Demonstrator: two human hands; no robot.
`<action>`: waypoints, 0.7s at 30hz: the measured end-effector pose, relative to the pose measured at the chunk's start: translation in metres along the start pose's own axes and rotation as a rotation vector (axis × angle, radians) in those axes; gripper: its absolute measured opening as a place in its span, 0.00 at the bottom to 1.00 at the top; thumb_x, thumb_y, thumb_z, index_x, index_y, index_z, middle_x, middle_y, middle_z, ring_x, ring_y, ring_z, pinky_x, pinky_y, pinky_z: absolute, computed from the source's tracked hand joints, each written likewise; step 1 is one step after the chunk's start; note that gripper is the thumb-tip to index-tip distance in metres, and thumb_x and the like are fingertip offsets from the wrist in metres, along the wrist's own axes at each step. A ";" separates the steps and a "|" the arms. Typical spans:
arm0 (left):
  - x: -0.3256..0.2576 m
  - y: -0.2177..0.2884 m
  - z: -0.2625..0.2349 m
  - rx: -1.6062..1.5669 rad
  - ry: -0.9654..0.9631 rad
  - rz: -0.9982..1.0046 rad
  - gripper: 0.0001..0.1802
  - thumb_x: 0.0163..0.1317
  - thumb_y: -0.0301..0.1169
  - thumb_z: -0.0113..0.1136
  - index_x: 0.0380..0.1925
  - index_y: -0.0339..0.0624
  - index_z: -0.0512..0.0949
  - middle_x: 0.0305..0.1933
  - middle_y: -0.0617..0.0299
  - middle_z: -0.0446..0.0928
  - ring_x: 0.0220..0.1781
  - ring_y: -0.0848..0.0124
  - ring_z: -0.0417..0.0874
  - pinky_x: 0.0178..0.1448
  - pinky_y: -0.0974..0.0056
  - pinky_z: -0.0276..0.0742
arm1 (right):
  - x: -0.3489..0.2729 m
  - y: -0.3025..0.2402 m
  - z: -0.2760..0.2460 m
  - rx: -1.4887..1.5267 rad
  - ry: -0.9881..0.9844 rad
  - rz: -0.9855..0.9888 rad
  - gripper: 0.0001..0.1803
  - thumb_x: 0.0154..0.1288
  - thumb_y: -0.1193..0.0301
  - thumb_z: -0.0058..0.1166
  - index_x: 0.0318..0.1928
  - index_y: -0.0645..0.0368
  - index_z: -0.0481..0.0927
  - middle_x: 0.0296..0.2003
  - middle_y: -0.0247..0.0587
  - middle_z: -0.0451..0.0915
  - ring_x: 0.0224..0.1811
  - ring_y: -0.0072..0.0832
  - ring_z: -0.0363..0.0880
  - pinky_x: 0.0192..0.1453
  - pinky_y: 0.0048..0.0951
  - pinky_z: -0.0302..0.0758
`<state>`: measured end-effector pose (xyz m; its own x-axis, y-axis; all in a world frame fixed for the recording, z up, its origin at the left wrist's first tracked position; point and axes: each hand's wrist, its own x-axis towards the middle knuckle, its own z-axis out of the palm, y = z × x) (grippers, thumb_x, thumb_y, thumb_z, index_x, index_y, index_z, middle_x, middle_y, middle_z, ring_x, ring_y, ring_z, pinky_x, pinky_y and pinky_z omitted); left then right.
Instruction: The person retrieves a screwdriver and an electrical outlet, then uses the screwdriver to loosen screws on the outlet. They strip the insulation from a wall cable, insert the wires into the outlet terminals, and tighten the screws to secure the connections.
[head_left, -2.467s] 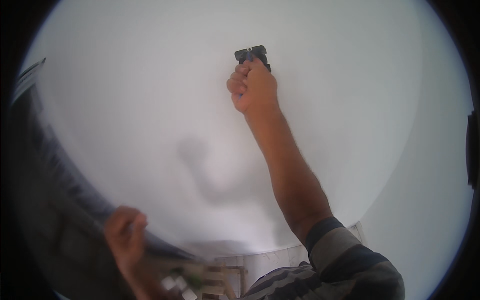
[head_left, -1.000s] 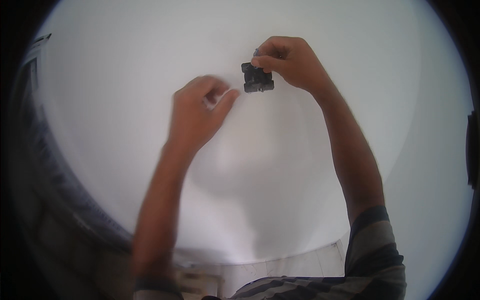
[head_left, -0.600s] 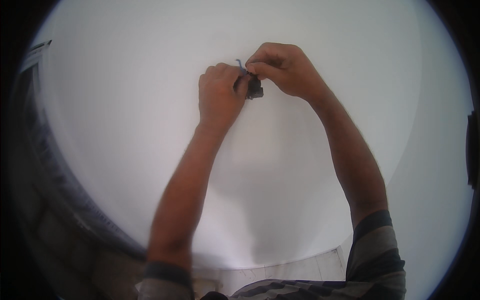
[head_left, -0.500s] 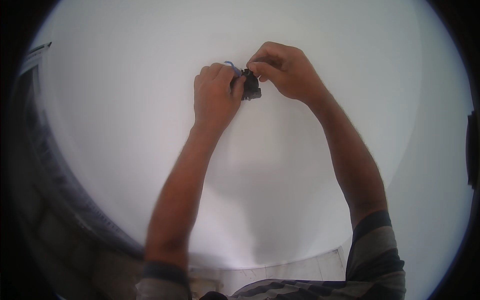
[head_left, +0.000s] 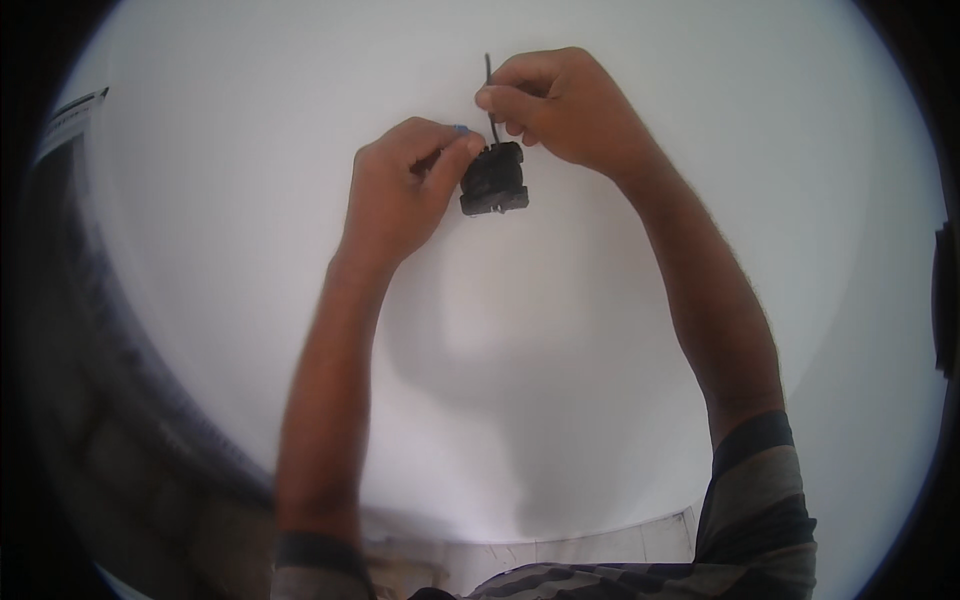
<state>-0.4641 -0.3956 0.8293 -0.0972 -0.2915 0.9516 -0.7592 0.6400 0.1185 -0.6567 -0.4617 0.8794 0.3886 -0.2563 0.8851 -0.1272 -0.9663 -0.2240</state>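
Observation:
A small black electrical fitting [head_left: 493, 182], blocky with a notched top edge, is held up in front of the white wall [head_left: 550, 290]. Out of its top runs a black wire [head_left: 488, 68], which my right hand [head_left: 572, 112] pinches between thumb and fingers. At the fitting's upper left corner, my left hand [head_left: 400, 190] is closed in a pinch on a blue wire [head_left: 461, 130]; only a short blue bit shows above the thumb. Whether the left fingertips also grip the fitting's edge cannot be made out.
Shadows of my arms fall on the wall below the fitting. Pale tiles [head_left: 620, 542] show along the bottom. A dark opening with a light frame [head_left: 75, 118] curves down the left side, and a dark object [head_left: 943, 300] stands at the right rim.
My right hand has moved up, and more of the black wire now shows. My left hand has shifted left off the fitting's front, baring more of it. Less of the blue wire shows.

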 end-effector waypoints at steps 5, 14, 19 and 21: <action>0.026 0.006 -0.006 0.022 -0.100 -0.214 0.21 0.71 0.44 0.66 0.34 0.34 0.87 0.23 0.66 0.78 0.26 0.78 0.71 0.33 0.70 0.65 | 0.013 0.002 0.002 0.087 -0.014 0.059 0.12 0.67 0.69 0.63 0.36 0.68 0.86 0.22 0.41 0.84 0.22 0.24 0.82 0.30 0.27 0.80; 0.043 0.008 -0.012 -0.163 -0.020 -0.346 0.22 0.68 0.47 0.68 0.31 0.35 0.88 0.25 0.64 0.80 0.27 0.77 0.75 0.32 0.69 0.68 | 0.018 0.000 -0.003 0.145 -0.048 0.148 0.15 0.71 0.68 0.58 0.31 0.69 0.85 0.22 0.44 0.84 0.23 0.27 0.86 0.30 0.27 0.84; 0.057 0.014 -0.011 -0.128 -0.065 -0.396 0.21 0.67 0.46 0.69 0.31 0.36 0.87 0.26 0.64 0.81 0.27 0.77 0.76 0.31 0.69 0.69 | 0.025 -0.003 -0.005 0.096 -0.100 0.172 0.17 0.72 0.65 0.58 0.32 0.67 0.85 0.23 0.42 0.84 0.23 0.25 0.85 0.30 0.26 0.84; 0.057 0.016 -0.015 -0.114 -0.070 -0.402 0.21 0.67 0.45 0.68 0.31 0.36 0.87 0.25 0.64 0.81 0.26 0.77 0.75 0.30 0.69 0.69 | 0.027 -0.002 -0.004 0.131 -0.136 0.200 0.17 0.73 0.61 0.60 0.35 0.65 0.86 0.25 0.39 0.84 0.23 0.21 0.83 0.29 0.25 0.83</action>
<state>-0.4721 -0.3907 0.8898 0.1458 -0.5794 0.8019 -0.6702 0.5384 0.5109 -0.6493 -0.4669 0.9053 0.4880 -0.4346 0.7569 -0.0980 -0.8890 -0.4472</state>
